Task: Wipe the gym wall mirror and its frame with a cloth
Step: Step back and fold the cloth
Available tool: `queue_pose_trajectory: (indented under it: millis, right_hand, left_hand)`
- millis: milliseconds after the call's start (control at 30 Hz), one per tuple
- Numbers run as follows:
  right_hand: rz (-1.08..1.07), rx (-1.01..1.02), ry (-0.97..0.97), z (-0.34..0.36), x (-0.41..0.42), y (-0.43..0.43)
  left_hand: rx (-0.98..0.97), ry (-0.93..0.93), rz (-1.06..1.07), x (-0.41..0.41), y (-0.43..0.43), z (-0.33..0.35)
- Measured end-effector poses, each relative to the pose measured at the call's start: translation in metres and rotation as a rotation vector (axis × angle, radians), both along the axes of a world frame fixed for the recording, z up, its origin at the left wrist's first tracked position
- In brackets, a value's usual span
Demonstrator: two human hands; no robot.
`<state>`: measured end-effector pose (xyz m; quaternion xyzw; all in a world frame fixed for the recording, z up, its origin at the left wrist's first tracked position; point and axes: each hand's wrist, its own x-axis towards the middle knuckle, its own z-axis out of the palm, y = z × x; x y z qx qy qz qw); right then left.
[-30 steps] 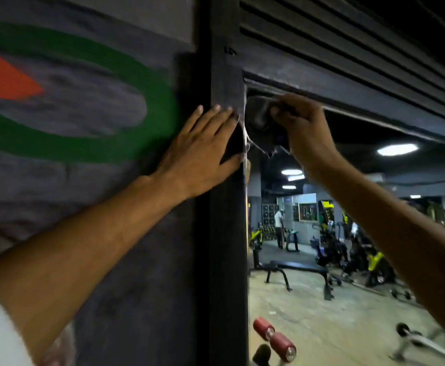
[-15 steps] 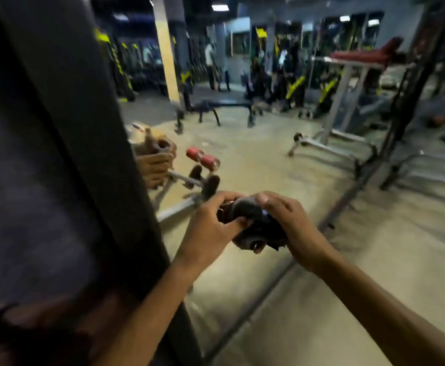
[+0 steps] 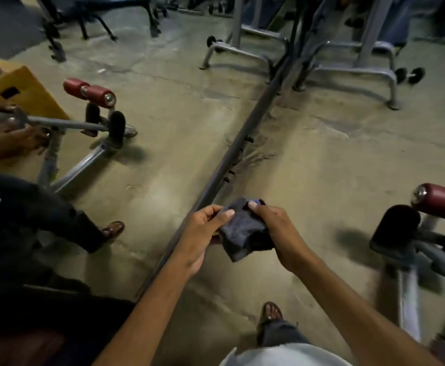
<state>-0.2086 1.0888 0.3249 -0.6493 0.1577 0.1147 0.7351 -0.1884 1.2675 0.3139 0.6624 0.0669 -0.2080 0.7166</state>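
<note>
A dark grey cloth [image 3: 243, 229] hangs bunched between both my hands, low in front of me. My left hand [image 3: 202, 235] pinches its left edge with thumb and fingers. My right hand [image 3: 276, 231] grips its right side, thumb on top. Just beyond them the dark bottom frame [image 3: 238, 134] of the wall mirror runs diagonally along the floor. The mirror glass [image 3: 142, 107] fills the left half of the view and reflects my legs, hands and the gym floor.
A bench with red and black roller pads [image 3: 424, 220] stands on the floor at the right; its reflection [image 3: 97, 109] shows in the mirror. Grey machine legs with small wheels [image 3: 361, 67] stand farther back. My sandalled foot [image 3: 270, 314] is near the frame.
My hands came down from the mirror's top corner and the wall. The view dropped to the floor and bottom frame. Both hands now hold the cloth together, which has opened out somewhat.
</note>
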Motion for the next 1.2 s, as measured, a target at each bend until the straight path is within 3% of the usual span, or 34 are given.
queue_pose_trajectory:
  millis: [367, 567, 700, 900, 1200]
  right_hand:
    - [-0.32, -0.008, 0.261, -0.051, 0.067, -0.176]
    - [-0.416, 0.065, 0.317, -0.067, 0.106, -0.233]
    - [-0.398, 0.111, 0.245, -0.085, 0.149, -0.263]
    - [-0.414, -0.023, 0.196, -0.081, 0.232, -0.3]
    - [-0.98, -0.006, 0.184, -0.085, 0.341, -0.362]
  left_hand:
    - [-0.064, -0.019, -0.293, 0.095, -0.166, -0.049]
    - [0.078, -0.08, -0.406, 0.172, -0.241, -0.077]
    - [0.083, -0.013, -0.349, 0.241, -0.292, -0.095]
    - [0.07, 0.034, -0.439, 0.349, -0.356, -0.098]
    - [0.045, 0.091, -0.789, 0.459, -0.46, -0.091]
